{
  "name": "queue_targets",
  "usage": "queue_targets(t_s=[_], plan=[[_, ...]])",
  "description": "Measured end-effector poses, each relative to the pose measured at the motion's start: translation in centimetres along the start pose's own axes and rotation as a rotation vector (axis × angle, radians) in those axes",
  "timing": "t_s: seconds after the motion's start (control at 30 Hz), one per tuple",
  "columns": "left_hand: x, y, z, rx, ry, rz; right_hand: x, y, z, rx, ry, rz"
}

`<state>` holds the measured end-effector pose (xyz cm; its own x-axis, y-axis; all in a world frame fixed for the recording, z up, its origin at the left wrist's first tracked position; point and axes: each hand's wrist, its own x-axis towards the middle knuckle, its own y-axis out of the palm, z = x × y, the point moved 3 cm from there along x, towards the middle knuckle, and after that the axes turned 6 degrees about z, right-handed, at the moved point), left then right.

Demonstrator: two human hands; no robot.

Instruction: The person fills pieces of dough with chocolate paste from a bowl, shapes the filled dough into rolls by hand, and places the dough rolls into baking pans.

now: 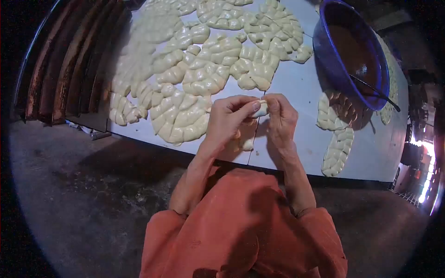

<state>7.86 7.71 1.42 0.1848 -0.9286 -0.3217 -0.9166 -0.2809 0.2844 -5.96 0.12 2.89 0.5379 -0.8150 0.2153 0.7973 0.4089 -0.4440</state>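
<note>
While both hands pinch dough, table edge near, open tabletop rightward.

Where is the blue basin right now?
In the head view, the blue basin is on the right, on the white table, farther right than the right hand, with pale dough pieces beside it.

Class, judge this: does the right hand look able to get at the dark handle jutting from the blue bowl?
Probably yes, with a stretch: the dark handle overhangs the blue bowl's rim, and only flat dough seems to lie between. The right hand must first release its small piece.
</note>
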Motion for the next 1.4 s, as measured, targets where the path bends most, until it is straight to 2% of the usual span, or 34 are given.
queue_targets(t_s=[0.1, 0.13, 0.17, 0.2, 0.23, 0.3, 0.37, 0.4, 0.43, 0.47, 0.5, 0.57, 0.6, 0.7, 0.77, 0.83, 0.9, 0.97, 1.03, 1.13, 1.2, 1.23, 1.3, 1.33, 1.37, 1.4], plan=[[-0.6, -1.0, 0.1, 0.010, 0.001, 0.004, -0.9, -0.7, 2.5, 0.029, -0.082, 0.069], [-1.4, -1.1, -0.2, 0.044, -0.188, 0.013, -1.7, -0.8, 2.4, -0.032, -0.132, 0.178], [-2.1, -1.1, -0.2, 0.041, -0.195, 0.014, -2.5, -0.8, 2.3, -0.094, -0.182, 0.284], [-2.6, -1.2, -0.4, 0.219, -0.133, -0.009, -3.1, -0.8, 1.9, -0.049, -0.063, 0.307], [-3.1, -1.4, -0.5, 0.395, -0.069, -0.031, -3.4, -0.9, 1.6, -0.053, -0.056, 0.306], [-4.3, -2.5, -0.2, 0.447, -0.064, -0.020, -4.1, -1.0, 0.0, 0.114, 0.152, 0.304], [-5.7, -3.4, -0.9, 0.956, 0.264, 0.031, -4.8, -0.8, -1.2, 0.144, 0.188, 0.354], [-5.7, -3.6, -0.4, 1.119, 0.350, 0.090, -5.1, -0.4, -1.5, 0.101, 0.231, 0.443], [-5.9, -3.6, 0.2, 1.116, 0.347, 0.092, -5.5, 0.0, -1.9, 0.055, 0.275, 0.532], [-6.0, -3.1, 0.7, 1.231, 0.329, 0.154, -5.7, 0.3, -2.3, -0.027, 0.184, 0.575], [-5.9, -2.7, 0.9, 1.347, 0.312, 0.215, -5.6, 0.2, -1.6, -0.027, 0.185, 0.576], [-5.8, -2.7, 1.9, 1.361, 0.332, 0.202, -5.2, 0.0, 0.3, 0.000, 0.154, 0.572], [-5.5, -2.8, 2.2, 1.317, 0.348, 0.222, -5.4, 0.2, 0.5, -0.079, 0.016, 0.530], [-5.2, -2.5, 2.3, 1.241, 0.405, 0.247, -6.4, 1.2, -0.9, -0.232, -0.037, 0.643], [-4.9, -2.6, 2.8, 1.298, 0.368, 0.248, -6.1, 0.9, -0.7, -0.179, -0.019, 0.650], [-5.0, -2.7, 2.8, 1.258, 0.443, 0.212, -6.0, 1.4, -0.7, -0.282, -0.137, 0.588], [-4.9, -2.7, 2.7, 1.269, 0.431, 0.217, -5.6, 1.1, -0.2, -0.308, -0.120, 0.577], [-5.1, -2.8, 2.7, 1.266, 0.412, 0.221, -4.9, 0.3, -0.1, -0.103, 0.066, 0.573], [-5.6, -2.8, 2.4, 1.243, 0.415, 0.211, -3.8, -0.3, -0.1, -0.136, 0.172, 0.423], [-6.1, -2.8, 1.9, 1.225, 0.365, 0.241, -1.8, 0.3, -0.6, -0.175, 0.157, 0.347], [-6.0, -2.8, 1.7, 1.227, 0.275, 0.292, -1.1, 1.5, -1.8, -0.402, -0.176, 0.464], [-5.9, -2.9, 1.4, 1.225, 0.280, 0.290, -1.0, 1.3, -1.9, -0.407, -0.179, 0.464], [-6.1, -3.3, 0.6, 1.130, 0.397, 0.234, -0.7, 1.2, -2.4, -0.180, 0.095, 0.528], [-5.9, -3.5, 0.5, 1.178, 0.402, 0.170, -0.7, 1.1, -2.8, -0.078, 0.282, 0.515], [-5.6, -3.5, 0.5, 1.179, 0.402, 0.161, -0.7, 1.0, -2.8, -0.078, 0.275, 0.521], [-5.2, -3.8, 0.3, 1.148, 0.400, 0.077, -0.9, 0.8, -3.1, 0.344, 0.453, 0.359]])
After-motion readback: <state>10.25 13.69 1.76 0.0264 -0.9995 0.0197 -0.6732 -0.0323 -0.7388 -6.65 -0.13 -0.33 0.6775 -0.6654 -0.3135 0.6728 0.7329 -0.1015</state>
